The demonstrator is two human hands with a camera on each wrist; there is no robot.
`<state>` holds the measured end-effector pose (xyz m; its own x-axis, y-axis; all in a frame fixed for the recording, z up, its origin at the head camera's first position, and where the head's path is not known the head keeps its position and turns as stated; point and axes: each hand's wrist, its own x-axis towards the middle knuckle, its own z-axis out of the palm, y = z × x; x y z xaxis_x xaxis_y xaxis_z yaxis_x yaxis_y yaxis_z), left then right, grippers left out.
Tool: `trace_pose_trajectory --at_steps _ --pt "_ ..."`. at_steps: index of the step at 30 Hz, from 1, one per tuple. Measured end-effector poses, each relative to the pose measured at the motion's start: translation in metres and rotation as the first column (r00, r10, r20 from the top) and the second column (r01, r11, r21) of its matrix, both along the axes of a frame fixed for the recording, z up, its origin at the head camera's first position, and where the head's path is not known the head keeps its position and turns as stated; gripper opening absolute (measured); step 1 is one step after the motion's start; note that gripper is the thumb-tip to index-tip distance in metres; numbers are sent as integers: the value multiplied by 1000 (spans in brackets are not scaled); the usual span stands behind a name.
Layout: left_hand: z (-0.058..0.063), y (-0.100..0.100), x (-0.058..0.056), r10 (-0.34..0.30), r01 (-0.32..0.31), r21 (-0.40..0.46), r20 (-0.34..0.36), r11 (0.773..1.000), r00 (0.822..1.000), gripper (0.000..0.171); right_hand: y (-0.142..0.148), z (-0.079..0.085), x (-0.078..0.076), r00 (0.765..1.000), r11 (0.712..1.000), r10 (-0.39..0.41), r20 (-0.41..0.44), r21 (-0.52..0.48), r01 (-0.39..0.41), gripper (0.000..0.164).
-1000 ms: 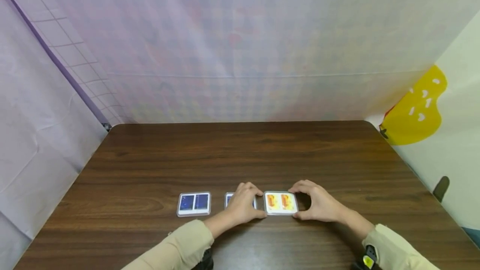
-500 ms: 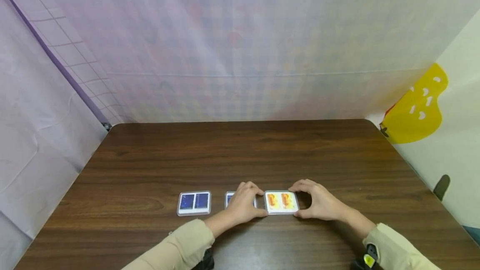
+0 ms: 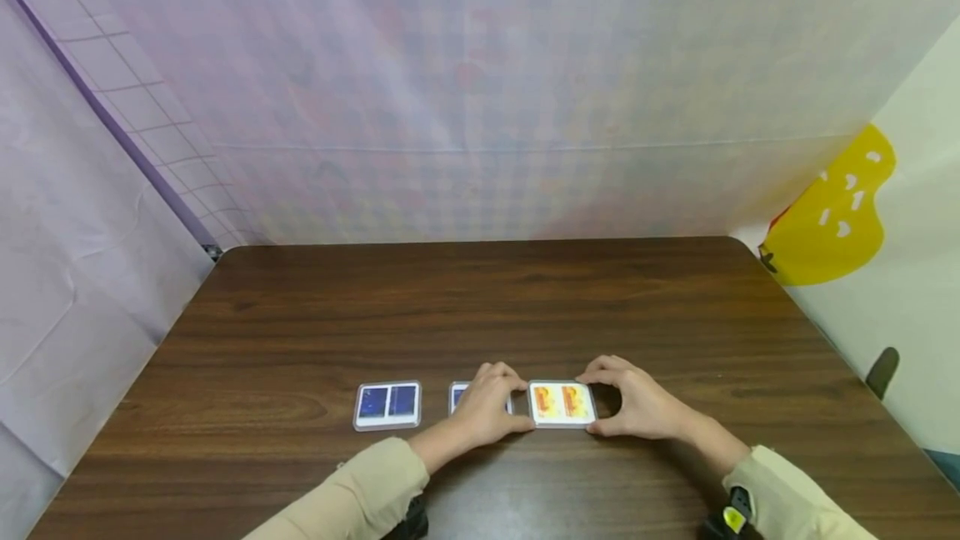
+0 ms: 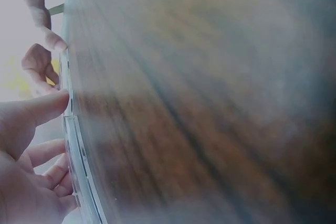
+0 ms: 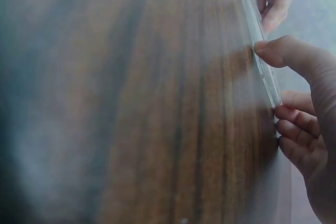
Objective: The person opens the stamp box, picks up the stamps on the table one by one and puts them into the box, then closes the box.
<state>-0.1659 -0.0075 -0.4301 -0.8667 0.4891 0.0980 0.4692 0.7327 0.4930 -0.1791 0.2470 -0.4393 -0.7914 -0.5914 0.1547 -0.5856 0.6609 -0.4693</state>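
A flat clear-rimmed case (image 3: pixel 562 404) lies on the table, showing two orange-and-yellow pictures on white. My left hand (image 3: pixel 483 408) holds its left end, thumb at the near corner and fingertips at the far one. From the other side my right hand (image 3: pixel 647 408) grips the right end in the same way. Under my left hand sits a second case (image 3: pixel 457 395) with blue pictures, mostly covered. Farther left is a third case (image 3: pixel 387 406) with two dark blue pictures. In the right wrist view, my thumb presses the transparent edge of the orange-picture case (image 5: pixel 255 31).
The brown wood-grain table (image 3: pixel 480 307) has rounded far corners. Behind it hangs a pale checked curtain (image 3: pixel 465 90), with a white cloth (image 3: pixel 67 257) along the left. A yellow shape (image 3: pixel 832 219) shows on the right wall covering.
Both hands stay at the ends of the orange-picture case, which barely shifts. The blue-picture cases keep their places.
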Motion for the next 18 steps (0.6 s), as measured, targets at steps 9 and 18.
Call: trace_pose_trajectory --at_steps 9,18 --pt "1 0 1 -28 28 -23 -11 999 1000 51 -1 1 2 1000 1000 -13 -5 24 14 53" --pt "2 -4 0 -4 4 -12 -26 1000 1000 57 -1 1 0 1000 1000 -15 19 -19 15 63"
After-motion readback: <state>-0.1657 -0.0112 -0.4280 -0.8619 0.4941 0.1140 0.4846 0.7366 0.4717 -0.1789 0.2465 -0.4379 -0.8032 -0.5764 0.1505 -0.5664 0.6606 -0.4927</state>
